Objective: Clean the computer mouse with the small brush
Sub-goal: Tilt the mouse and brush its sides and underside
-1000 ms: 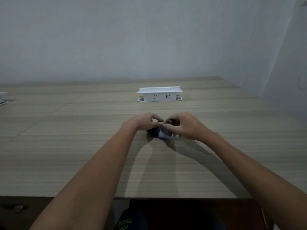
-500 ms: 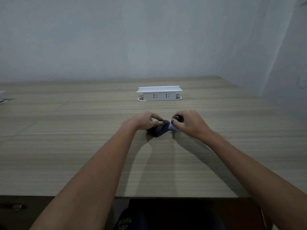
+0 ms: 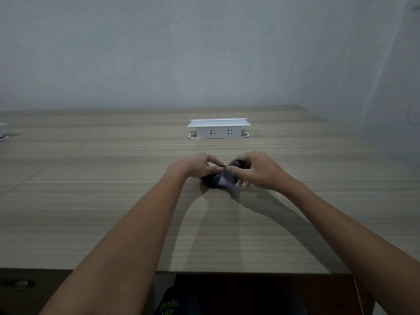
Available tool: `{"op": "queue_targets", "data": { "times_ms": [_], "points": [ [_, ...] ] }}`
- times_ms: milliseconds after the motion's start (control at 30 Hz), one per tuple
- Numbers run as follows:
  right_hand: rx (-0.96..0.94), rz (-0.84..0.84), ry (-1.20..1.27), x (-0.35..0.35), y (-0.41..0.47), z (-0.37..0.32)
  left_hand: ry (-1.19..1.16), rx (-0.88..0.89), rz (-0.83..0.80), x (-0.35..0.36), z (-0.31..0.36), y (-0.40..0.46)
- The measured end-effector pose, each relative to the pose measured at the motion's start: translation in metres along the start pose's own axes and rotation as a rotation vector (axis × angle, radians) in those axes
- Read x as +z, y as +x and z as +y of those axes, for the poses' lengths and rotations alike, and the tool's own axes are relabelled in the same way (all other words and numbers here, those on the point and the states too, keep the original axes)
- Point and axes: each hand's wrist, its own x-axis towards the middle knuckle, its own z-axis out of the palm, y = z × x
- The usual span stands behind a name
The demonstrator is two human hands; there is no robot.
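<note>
A dark computer mouse (image 3: 210, 181) lies on the wooden table (image 3: 91, 201) in the middle of the head view, mostly hidden under my hands. My left hand (image 3: 193, 165) grips it from the left, fingers pinched on its top. My right hand (image 3: 254, 171) holds the small brush, whose dark rounded handle end (image 3: 237, 164) shows above the fingers and whose pale bristle head (image 3: 227, 181) presses on the mouse's right side. The bristles look blurred.
A white socket box (image 3: 218, 128) stands on the table behind the hands. A small white object (image 3: 2, 131) sits at the far left edge. The table's front edge (image 3: 227, 272) runs just above my lap. A wall rises on the right.
The brush head has swept back from the mouse's far right side onto its near right side. My left hand keeps its grip on the mouse.
</note>
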Motion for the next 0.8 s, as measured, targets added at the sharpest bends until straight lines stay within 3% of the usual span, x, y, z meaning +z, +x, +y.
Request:
{"op": "queue_targets", "data": {
  "times_ms": [67,233,400,567,633,800],
  "points": [
    [-0.021,-0.068,-0.042,0.004,0.001,-0.002,0.001,0.002,-0.009,0.000,0.000,0.001],
    [-0.004,0.225,-0.176,0.002,0.007,0.013,0.004,-0.025,-0.015,0.002,0.001,0.000],
    [-0.056,-0.107,-0.014,0.004,0.001,-0.004,-0.009,-0.013,-0.018,0.000,0.000,-0.001],
    [0.013,0.179,-0.237,0.003,0.012,0.018,-0.005,-0.030,-0.008,0.003,-0.001,0.000],
    [0.024,0.212,-0.242,0.000,0.009,0.021,-0.015,-0.044,-0.016,0.003,-0.001,0.000],
    [-0.045,-0.032,-0.055,0.004,0.002,0.002,-0.017,-0.026,-0.018,0.000,0.001,-0.002]
  ]
}}
